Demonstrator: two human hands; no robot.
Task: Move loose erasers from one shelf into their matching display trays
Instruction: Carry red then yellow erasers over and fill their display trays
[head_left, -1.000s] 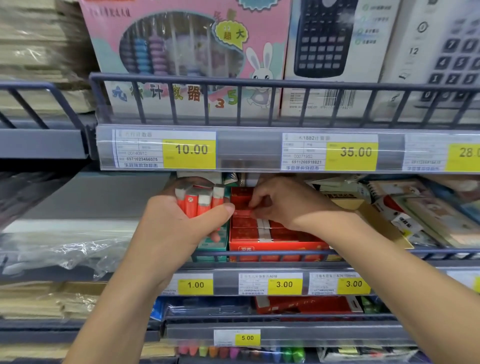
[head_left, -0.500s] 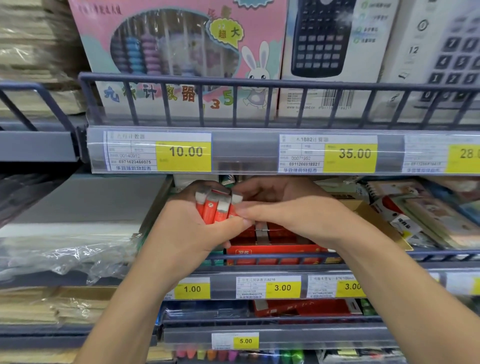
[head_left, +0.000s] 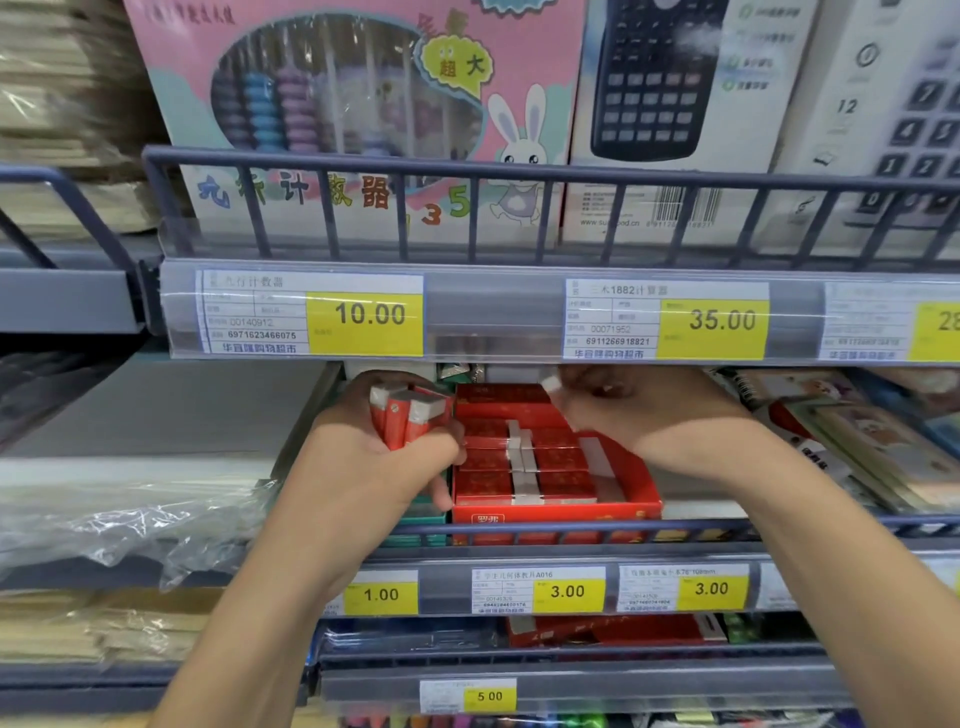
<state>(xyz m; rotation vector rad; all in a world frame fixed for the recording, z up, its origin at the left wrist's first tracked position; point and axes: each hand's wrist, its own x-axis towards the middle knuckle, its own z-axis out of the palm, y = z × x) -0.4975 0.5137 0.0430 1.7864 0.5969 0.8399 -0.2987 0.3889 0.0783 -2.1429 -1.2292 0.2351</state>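
In the red display tray (head_left: 556, 512), rows of red-sleeved erasers (head_left: 519, 457) are packed. One eraser (head_left: 551, 385) has just been taken from the bunch and is pinched by right-hand fingers (head_left: 582, 387) above the tray; about three remain gripped in the left hand (head_left: 374, 457).

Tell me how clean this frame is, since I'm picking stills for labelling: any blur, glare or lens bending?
Head view: wide-angle bending bows the shelf rail; the calculator box and abacus box are soft, with glare on their wrap. The price strip reads sharply. The right hand, pinching one eraser, is slightly smeared. The left hand gripping a bundle of erasers is clearer.
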